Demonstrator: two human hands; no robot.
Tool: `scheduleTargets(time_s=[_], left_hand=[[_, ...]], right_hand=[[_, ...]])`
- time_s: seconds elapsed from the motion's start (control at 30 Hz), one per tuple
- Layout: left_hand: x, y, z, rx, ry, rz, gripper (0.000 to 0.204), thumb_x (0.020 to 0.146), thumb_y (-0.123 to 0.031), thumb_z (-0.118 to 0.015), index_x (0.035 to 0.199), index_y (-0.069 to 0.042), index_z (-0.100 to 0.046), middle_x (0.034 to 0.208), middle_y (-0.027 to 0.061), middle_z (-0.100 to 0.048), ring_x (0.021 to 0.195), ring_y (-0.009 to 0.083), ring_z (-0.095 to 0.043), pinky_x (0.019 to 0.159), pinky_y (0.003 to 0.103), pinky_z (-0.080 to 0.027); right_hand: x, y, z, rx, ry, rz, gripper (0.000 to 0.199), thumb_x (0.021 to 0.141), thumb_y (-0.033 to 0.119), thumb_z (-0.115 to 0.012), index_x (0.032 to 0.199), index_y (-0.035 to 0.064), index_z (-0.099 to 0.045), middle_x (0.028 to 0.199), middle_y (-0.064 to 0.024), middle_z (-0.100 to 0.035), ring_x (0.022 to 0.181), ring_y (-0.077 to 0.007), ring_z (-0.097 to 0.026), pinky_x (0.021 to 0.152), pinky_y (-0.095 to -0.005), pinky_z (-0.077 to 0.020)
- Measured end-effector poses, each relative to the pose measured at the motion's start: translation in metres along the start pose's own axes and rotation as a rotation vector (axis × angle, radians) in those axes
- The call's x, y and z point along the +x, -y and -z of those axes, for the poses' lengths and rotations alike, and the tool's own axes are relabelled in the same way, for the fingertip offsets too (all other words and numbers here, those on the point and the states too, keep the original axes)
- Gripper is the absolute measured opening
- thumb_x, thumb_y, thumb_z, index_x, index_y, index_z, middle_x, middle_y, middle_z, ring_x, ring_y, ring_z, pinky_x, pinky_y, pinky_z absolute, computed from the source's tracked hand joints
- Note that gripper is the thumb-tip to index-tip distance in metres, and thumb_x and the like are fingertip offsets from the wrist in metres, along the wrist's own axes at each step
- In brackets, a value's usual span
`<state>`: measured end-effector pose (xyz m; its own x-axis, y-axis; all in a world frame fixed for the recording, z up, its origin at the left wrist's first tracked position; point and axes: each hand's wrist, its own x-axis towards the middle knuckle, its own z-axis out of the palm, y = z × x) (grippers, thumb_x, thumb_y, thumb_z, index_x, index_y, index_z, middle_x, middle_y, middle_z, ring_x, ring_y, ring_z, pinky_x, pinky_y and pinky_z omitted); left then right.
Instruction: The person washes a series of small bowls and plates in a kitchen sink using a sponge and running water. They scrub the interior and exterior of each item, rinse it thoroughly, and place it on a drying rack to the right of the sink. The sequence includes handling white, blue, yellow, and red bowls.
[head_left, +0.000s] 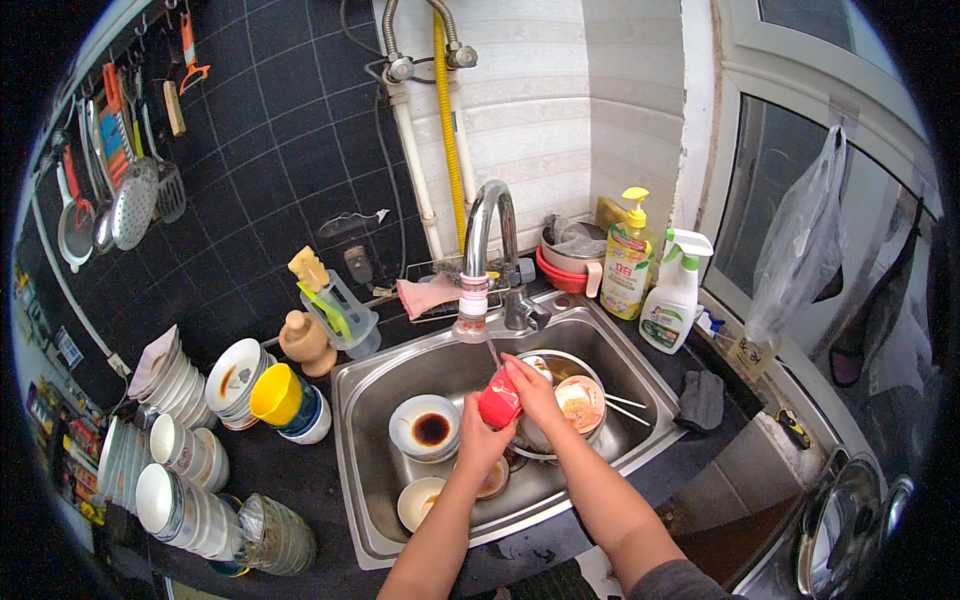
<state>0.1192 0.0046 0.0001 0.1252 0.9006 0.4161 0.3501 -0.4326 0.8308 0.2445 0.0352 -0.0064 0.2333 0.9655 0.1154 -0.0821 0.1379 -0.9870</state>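
Over the middle of the sink (pixel 352 490), my left hand (pixel 483 437) and my right hand (pixel 537 397) both grip a small, shiny red rounded vessel (pixel 500 399); its exact kind is hard to make out. It is tilted beneath the faucet (pixel 480 225), where a thin stream of water comes down. Left of my hands, a white bowl with dark sauce (pixel 408 424) rests in the sink. Nearer me is a smaller pale bowl (pixel 414 502). Behind my right forearm, a metal basin (pixel 562 362) holds a stained dish (pixel 580 402) and another white piece. White chopsticks (pixel 628 402) lean out of it.
Stacked white bowls (pixel 232 380), cups (pixel 170 440) and a glass jar (pixel 278 535) crowd the left counter, with a yellow cup (pixel 280 395). A yellow pump bottle (pixel 628 262), a spray bottle (pixel 672 300) and a dark cloth (pixel 700 400) stand or lie along the right.
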Motion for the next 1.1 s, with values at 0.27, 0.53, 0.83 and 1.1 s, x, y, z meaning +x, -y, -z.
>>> scheduleTargets(time_s=[0.27, 0.53, 0.83, 1.1], left_hand=[[0.000, 0.006, 0.004, -0.026, -0.038, -0.007, 0.053, 0.060, -0.011, -0.074, 0.100, -0.002, -0.042, 0.094, 0.0168, -0.053, 0.088, 0.0294, -0.055, 0.078, 0.035, -0.043], [0.003, 0.024, -0.006, -0.304, -0.042, 0.077, 0.054, 0.060, -0.010, -0.077, 0.099, -0.003, -0.042, 0.098, 0.0128, -0.055, 0.090, 0.0231, -0.056, 0.080, 0.033, -0.044], [0.012, 0.033, 0.008, -1.006, -0.112, 0.455, 0.036, 0.077, -0.005, -0.064, 0.108, -0.003, -0.046, 0.104, 0.0095, -0.057, 0.092, 0.0194, -0.058, 0.078, 0.035, -0.051], [0.010, 0.017, 0.006, -1.030, 0.065, 0.503, 0.039, 0.077, -0.008, -0.066, 0.108, -0.001, -0.044, 0.106, 0.0112, -0.056, 0.094, 0.0209, -0.058, 0.078, 0.036, -0.052]], right_hand=[[-0.018, 0.015, -0.013, -0.684, 0.000, 0.511, 0.035, 0.084, 0.024, -0.053, 0.117, 0.0124, -0.055, 0.118, -0.0146, -0.051, 0.107, -0.0284, -0.049, 0.094, -0.0311, -0.0356], [0.002, -0.005, 0.000, -0.067, 0.042, 0.006, 0.045, 0.088, 0.035, -0.049, 0.117, 0.0021, -0.052, 0.114, -0.0122, -0.054, 0.107, -0.0194, -0.049, 0.094, -0.0286, -0.0342], [-0.006, -0.007, -0.014, -0.072, 0.133, 0.078, 0.054, 0.083, 0.031, -0.058, 0.124, -0.0004, -0.041, 0.116, -0.0148, -0.051, 0.110, -0.0188, -0.047, 0.094, -0.0294, -0.0362], [-0.003, -0.005, -0.008, -0.006, -0.054, -0.118, 0.049, 0.080, 0.033, -0.064, 0.111, -0.0023, -0.052, 0.099, -0.0094, -0.060, 0.091, -0.0160, -0.057, 0.081, -0.0287, -0.0457]])
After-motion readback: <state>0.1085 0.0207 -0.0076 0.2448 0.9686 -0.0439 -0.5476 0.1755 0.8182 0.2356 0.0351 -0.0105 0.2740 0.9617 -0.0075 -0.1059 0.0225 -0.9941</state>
